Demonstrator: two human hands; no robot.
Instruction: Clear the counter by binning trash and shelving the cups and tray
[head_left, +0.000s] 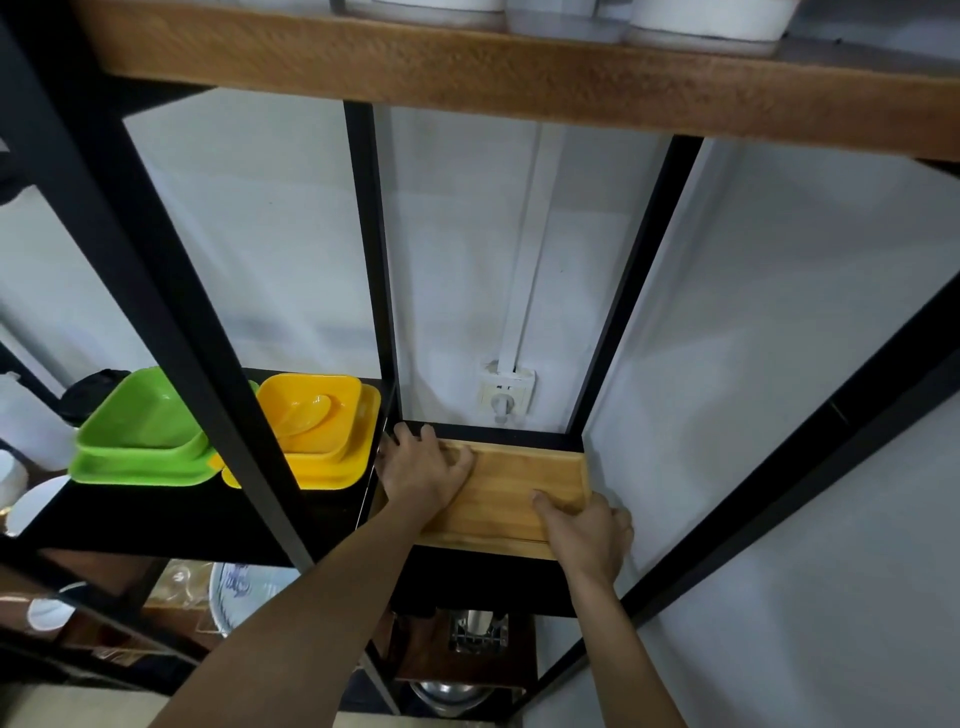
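Observation:
A wooden tray (511, 488) lies flat on the black shelf (483, 571) in the narrow right-hand bay of the metal rack. My left hand (423, 467) grips the tray's far left corner, fingers curled over its rim. My right hand (589, 532) holds the near right corner, thumb on the tray's floor and fingers around the outside edge by the wall. The tray carries nothing.
Green bowl and plate (140, 436) and yellow bowl and plate (317, 431) sit on the shelf to the left. Black uprights (371, 260) frame the bay. A wall socket (506, 397) sits behind it. A wooden shelf (519, 73) with white containers runs overhead. Dishes fill lower shelves.

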